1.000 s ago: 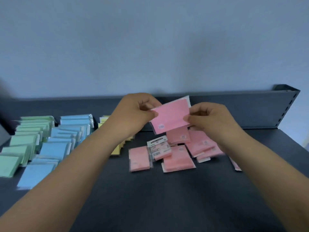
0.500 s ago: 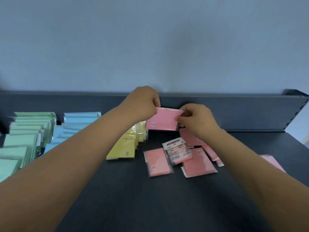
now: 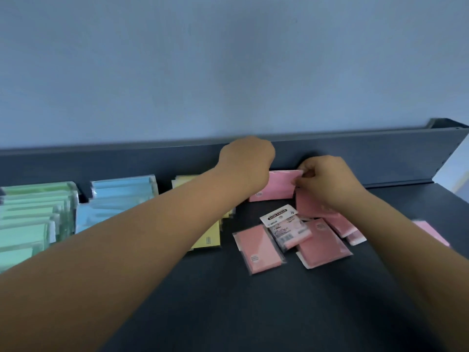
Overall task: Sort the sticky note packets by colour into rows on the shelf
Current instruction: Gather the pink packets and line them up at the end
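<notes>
I see both hands on one pink packet [image 3: 275, 185]. The right hand [image 3: 327, 181] pinches its top right corner between thumb and fingers. The left hand [image 3: 247, 162] is curled over its left side, so I cannot see those fingertips, but they seem closed on the packet. The packet stands on its long edge, right at the back wall [image 3: 368, 158] of the dark shelf [image 3: 253, 306].

In front of it lie more pink packets in a loose pile [image 3: 322, 240]. One of them, face down [image 3: 285, 229], shows a white label. Another pink one [image 3: 258, 248] lies flat, a little to the left of the pile.

To the left, the yellow row [image 3: 206, 237] peeks out from under my left arm. Next comes the blue row [image 3: 119, 196], then the green row [image 3: 33, 214] at the far left. One more pink packet [image 3: 431, 232] lies off to the right, past my right arm.
</notes>
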